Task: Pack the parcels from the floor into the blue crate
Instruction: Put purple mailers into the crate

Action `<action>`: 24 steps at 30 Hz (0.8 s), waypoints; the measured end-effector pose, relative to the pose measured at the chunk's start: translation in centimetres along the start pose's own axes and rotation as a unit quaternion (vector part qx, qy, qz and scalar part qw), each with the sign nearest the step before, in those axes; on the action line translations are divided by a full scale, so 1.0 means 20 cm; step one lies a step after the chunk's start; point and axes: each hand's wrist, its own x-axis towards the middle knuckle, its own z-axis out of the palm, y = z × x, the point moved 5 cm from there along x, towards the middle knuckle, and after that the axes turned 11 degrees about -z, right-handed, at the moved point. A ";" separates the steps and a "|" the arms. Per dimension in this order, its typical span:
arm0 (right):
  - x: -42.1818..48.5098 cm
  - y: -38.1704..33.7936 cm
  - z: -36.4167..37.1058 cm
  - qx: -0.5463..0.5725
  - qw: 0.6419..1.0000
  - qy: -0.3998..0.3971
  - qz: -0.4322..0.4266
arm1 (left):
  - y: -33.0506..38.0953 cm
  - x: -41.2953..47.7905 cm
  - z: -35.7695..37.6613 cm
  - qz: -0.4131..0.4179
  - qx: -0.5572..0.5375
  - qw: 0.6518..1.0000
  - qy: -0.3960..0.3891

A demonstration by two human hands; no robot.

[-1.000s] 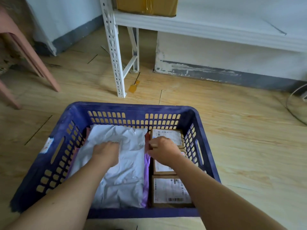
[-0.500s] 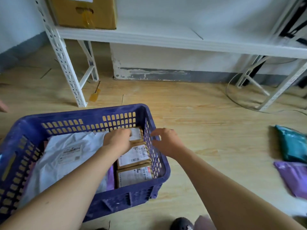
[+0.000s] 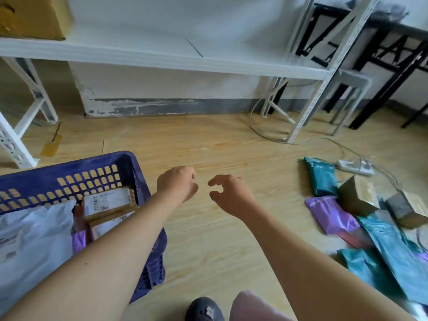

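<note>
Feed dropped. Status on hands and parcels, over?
Left hand, right hand loose, empty. Blue slotted plastic crate part packed. Teal plastic mailer, purple plastic mailer, brown cardboard box on wooden floor, right. Nothing between.

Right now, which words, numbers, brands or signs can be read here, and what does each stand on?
No text reads clearly.
Label on the upper cardboard box in the blue crate: barcode and print, too blurred to read.
Label on the lower cardboard box: too blurred.
Label on the white mailer bag: too blurred.
Mark on the dark shoe: too small to read.
</note>
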 end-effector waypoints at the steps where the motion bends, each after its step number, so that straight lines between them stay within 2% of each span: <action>1: -0.02 0.05 -0.03 -0.006 1.000 0.004 0.010 | 0.04 0.00 0.01 0.005 -0.004 1.000 -0.006; 8: -0.15 0.29 -0.22 -0.015 0.995 0.041 0.088 | 0.26 -0.05 0.09 0.052 0.004 0.998 -0.034; 12: -0.22 0.37 -0.26 -0.026 0.994 0.039 0.099 | 0.37 -0.07 0.10 0.087 0.029 0.995 -0.047; 24: -0.52 0.75 -0.45 -0.021 0.980 0.066 0.185 | 0.86 -0.23 0.36 0.157 0.010 0.981 -0.114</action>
